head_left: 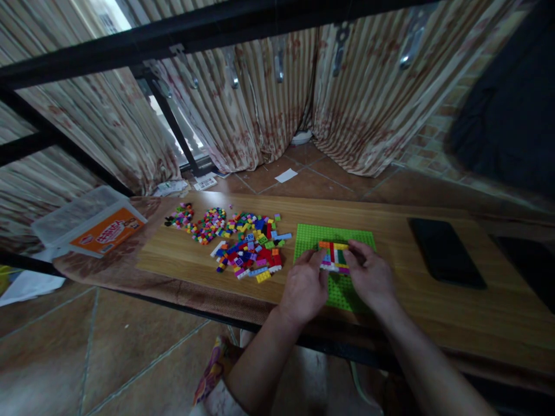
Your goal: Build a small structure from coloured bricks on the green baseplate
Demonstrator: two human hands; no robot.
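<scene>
Brick assembly [333,255], multicoloured, one: over green studded baseplate [306,236], between left hand [303,287] and right hand [371,275], equally near; fingers grasping opposite sides; long axis unclear.

Bare left hand [304,286], bare right hand [372,273], bare forearms [265,353], pale, faintly patterned left sleeve [222,401]

Green studded baseplate [342,293]: flat, at 4 o'clock from view centre. Multicoloured brick assembly [332,253]: low, roughly rectangular, slightly toward 12 o'clock on the plate. Orange at 11 o'clock, yellow at 1, magenta at 5, white at 7; red strip mid-block. Seating on studs unclear.
</scene>
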